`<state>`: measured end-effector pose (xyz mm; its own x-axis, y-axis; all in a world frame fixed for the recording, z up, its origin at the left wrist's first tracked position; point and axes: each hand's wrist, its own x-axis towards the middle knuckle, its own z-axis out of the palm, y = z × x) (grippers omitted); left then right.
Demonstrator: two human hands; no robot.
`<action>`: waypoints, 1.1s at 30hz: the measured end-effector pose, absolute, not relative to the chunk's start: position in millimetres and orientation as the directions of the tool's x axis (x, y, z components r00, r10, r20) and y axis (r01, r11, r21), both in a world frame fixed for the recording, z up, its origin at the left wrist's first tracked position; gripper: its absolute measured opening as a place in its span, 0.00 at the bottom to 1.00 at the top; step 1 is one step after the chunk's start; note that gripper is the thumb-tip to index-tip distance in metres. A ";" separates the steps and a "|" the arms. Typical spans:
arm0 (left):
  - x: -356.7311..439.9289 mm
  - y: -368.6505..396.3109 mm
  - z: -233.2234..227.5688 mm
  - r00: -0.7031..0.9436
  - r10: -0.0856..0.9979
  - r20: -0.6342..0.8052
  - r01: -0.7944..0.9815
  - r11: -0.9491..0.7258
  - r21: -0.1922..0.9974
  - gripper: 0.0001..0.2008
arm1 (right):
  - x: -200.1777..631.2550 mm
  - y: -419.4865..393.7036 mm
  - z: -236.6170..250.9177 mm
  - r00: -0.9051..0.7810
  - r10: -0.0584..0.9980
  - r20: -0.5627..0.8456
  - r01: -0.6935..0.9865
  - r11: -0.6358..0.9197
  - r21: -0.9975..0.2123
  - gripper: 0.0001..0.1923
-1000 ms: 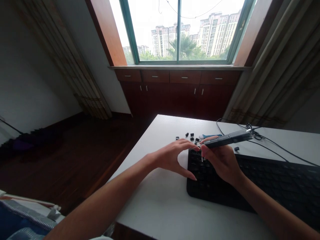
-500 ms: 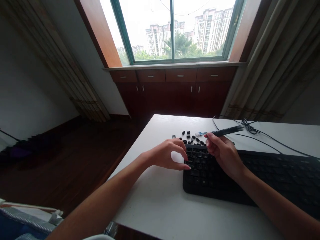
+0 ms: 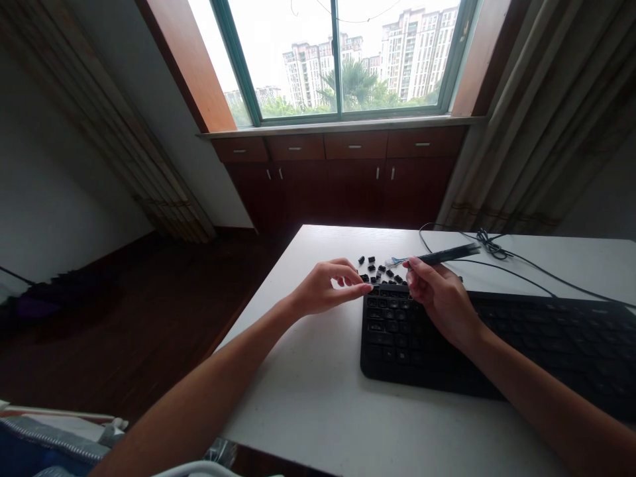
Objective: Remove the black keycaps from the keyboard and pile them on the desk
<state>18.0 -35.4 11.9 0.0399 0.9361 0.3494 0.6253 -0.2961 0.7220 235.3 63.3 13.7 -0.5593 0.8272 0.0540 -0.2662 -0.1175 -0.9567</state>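
A black keyboard (image 3: pixel 447 377) lies on the white table, its left end bare of several keycaps. Loose black keycaps (image 3: pixel 382 268) are scattered just behind its upper left corner. My left hand (image 3: pixel 330 286) is at that corner, thumb and fingertips drawn together beside the keycaps; whatever is between them is too small to make out. In my right hand (image 3: pixel 440 291) is a slim double-ended cleaning brush (image 3: pixel 440 256), gripped above the keyboard. Its wide dark bristles point right, and its pale blue-white end points left over the keycaps.
A thin black cable (image 3: pixel 527 281) with a tied bundle (image 3: pixel 489 244) runs across the back of the table (image 3: pixel 298 377). Dark red cabinets (image 3: pixel 342 192) stand beyond, under a window. A blue cloth item (image 3: pixel 34 444) with a zip shows at lower left.
My left hand has moved from the keyboard's left-side keys back to its upper left corner, and its fingers have closed together. My right hand keeps the brush nearly still. The view has shifted slightly.
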 end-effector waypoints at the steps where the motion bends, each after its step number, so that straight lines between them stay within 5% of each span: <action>1: 17.0 -34.2 10.3 -0.007 0.943 0.332 0.631 -0.254 0.733 0.15 | 235.3 63.5 13.5 -0.559 0.827 0.055 -0.265 -0.116 -0.957 0.14; 8: 8.6 -29.2 0.9 -0.173 0.949 0.263 0.625 -0.101 0.774 0.18 | 234.7 63.3 14.3 -0.561 0.826 0.054 -0.257 -0.112 -0.960 0.14; 15: 9.1 -31.3 -1.5 -0.135 0.946 0.296 0.672 -0.132 0.728 0.12 | 234.9 62.4 14.9 -0.556 0.830 0.048 -0.252 -0.114 -0.961 0.14; 24: 8.0 -32.4 -4.2 -0.016 0.885 0.466 0.900 -0.190 0.392 0.08 | 235.9 61.9 15.4 -0.557 0.829 0.049 -0.251 -0.112 -0.962 0.14; 33: 11.6 -36.7 -0.4 0.198 0.847 0.493 0.899 -0.358 0.254 0.10 | 234.7 61.4 16.0 -0.559 0.827 0.055 -0.239 -0.097 -0.966 0.14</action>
